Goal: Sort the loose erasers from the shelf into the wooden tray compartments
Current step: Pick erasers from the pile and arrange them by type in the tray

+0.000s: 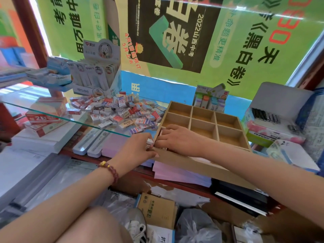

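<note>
The left hand point(138, 149) has its grip pinched on one small white eraser point(150, 141), held just beside the near-left corner of the wooden tray point(192, 163). The right hand point(177, 139) reaches fingers-down into the tray's near-left compartment; whether its grip has hold of anything cannot be told. The tray lies on lilac paper stacks point(175, 175). Just left of it, the loose erasers point(119, 111) are heaped on the glass shelf point(70, 118). A red box point(43, 118) reads "2E". Behind, the black poster point(175, 32) reads "2022山西中考" and the green poster point(254, 55) "黑白卷".
</note>
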`<state>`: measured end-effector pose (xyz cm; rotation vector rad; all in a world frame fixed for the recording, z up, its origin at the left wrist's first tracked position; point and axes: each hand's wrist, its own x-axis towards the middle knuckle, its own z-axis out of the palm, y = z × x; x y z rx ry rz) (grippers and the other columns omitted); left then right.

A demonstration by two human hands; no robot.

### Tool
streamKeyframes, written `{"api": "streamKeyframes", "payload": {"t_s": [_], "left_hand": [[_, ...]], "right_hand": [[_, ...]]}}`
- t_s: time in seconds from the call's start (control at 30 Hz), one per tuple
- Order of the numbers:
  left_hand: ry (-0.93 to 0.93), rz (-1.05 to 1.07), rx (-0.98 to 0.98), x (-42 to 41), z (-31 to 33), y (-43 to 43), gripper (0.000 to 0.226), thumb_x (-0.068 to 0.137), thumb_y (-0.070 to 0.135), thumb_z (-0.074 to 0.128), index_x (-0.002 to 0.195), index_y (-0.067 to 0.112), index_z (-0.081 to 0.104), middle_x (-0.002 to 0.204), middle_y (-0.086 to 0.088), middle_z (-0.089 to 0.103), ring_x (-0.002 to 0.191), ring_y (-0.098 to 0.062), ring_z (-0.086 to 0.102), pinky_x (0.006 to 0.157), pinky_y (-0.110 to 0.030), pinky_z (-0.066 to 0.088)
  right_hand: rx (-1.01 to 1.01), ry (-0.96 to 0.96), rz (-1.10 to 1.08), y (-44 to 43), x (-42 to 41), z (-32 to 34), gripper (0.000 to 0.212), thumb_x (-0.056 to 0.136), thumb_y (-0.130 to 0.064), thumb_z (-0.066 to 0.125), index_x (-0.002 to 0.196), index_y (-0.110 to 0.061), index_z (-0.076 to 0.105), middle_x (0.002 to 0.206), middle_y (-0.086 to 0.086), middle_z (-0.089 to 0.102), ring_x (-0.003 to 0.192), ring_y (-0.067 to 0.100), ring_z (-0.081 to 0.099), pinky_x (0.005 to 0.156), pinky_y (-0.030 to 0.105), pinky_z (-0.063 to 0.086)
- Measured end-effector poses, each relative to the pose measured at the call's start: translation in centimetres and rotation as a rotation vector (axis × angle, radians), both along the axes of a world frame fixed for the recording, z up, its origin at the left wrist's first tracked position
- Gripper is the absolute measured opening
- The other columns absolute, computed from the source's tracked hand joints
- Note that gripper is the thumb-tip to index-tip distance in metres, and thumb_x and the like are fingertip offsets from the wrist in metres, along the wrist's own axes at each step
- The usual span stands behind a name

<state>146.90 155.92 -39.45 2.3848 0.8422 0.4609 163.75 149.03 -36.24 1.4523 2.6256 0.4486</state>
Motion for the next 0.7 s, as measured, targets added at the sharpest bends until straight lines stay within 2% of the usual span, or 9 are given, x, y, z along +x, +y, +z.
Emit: {"api": "streamKeyframes", "payload": {"t_s": [0.13,0.2,0.3,0.37,0.43,0.5,0.57,0.63,0.7], "left_hand": [[-0.003,0.001,-0.004,0.0,-0.1,0.1,0.025,0.074,0.025,0.078,0.082,0.02,0.055,0.084,0.005,0.061,0.079,-0.011,0.056,0.063,-0.024,0.042],[-0.003,-0.001,-0.003,0.1,-0.2,0.3,0.024,0.075,0.025,0.077,0.082,0.02,0.055,0.087,0.003,0.062,0.077,-0.011,0.056,0.062,-0.024,0.043],[-0.005,-0.005,-0.033,0.2,-0.3,0.6,0.024,0.074,0.024,0.078,0.086,0.017,0.058,0.088,0.002,0.063,0.067,-0.006,0.052,0.055,-0.02,0.039],[0.012,-0.008,-0.051,0.1,-0.4,0.7,0.027,0.073,0.028,0.078,0.089,0.017,0.06,0.093,0.006,0.061,0.081,-0.01,0.056,0.064,-0.024,0.044],[0.012,-0.042,0.049,-0.3,-0.5,0.9,0.031,0.075,0.038,0.075,0.091,0.019,0.058,0.109,0.012,0.053,0.103,-0.007,0.049,0.081,-0.027,0.043],[-0.084,-0.098,0.246,-0.9,0.0,0.7,0.029,0.079,0.051,0.062,0.085,0.023,0.057,0.117,0.014,0.05,0.111,-0.005,0.042,0.089,-0.025,0.037],[-0.131,-0.183,0.377,-1.1,0.8,0.1,0.03,0.08,0.052,0.044,0.088,0.027,0.058,0.108,0.016,0.056,0.108,-0.006,0.045,0.095,-0.022,0.028],[-0.075,-0.285,0.423,-0.7,1.3,-0.6,0.035,0.078,0.049,0.036,0.093,0.027,0.059,0.1,0.014,0.058,0.105,-0.004,0.045,0.103,-0.017,0.013],[-0.013,-0.356,0.423,0.1,1.4,-1.0,0.043,0.076,0.048,0.03,0.098,0.025,0.058,0.098,0.008,0.059,0.101,-0.006,0.047,0.103,-0.013,0.005]], "right_hand": [[-0.185,0.078,-0.14,0.0,-0.3,1.1,0.037,0.09,-0.007,0.052,0.123,-0.022,0.06,0.13,-0.005,0.057,0.112,0.017,0.055,0.085,0.036,0.048],[-0.221,0.257,-0.256,-0.4,0.5,1.9,0.038,0.091,-0.005,0.052,0.125,-0.021,0.055,0.128,-0.004,0.057,0.108,0.015,0.057,0.087,0.034,0.047],[-0.28,0.619,-0.373,-0.7,1.8,3.0,0.029,0.094,-0.011,0.054,0.123,-0.02,0.054,0.119,-0.008,0.06,0.108,0.003,0.056,0.09,0.013,0.043],[-0.265,0.778,-0.416,-0.9,2.2,3.5,0.028,0.093,-0.016,0.059,0.12,-0.021,0.055,0.111,-0.012,0.059,0.102,-0.001,0.056,0.085,0.003,0.041],[-0.2,0.885,-0.457,-1.3,2.4,3.7,0.025,0.09,-0.017,0.063,0.113,-0.024,0.056,0.103,-0.012,0.06,0.093,0.001,0.057,0.08,0.004,0.043],[-0.155,0.89,-0.495,-1.9,2.7,3.9,0.02,0.089,-0.021,0.063,0.108,-0.025,0.055,0.096,-0.01,0.061,0.086,0.002,0.056,0.074,0.007,0.043],[-0.176,0.878,-0.54,-2.5,3.0,4.1,0.019,0.092,-0.026,0.059,0.108,-0.024,0.049,0.093,-0.01,0.063,0.083,0.004,0.058,0.074,0.013,0.044],[-0.214,0.944,-0.589,-2.8,3.1,4.1,0.018,0.096,-0.027,0.05,0.111,-0.022,0.042,0.092,-0.006,0.068,0.088,0.009,0.063,0.081,0.024,0.048],[-0.199,0.977,-0.626,-2.9,3.2,3.8,0.015,0.098,-0.025,0.044,0.111,-0.021,0.039,0.092,-0.004,0.069,0.092,0.011,0.064,0.086,0.03,0.047]]}}
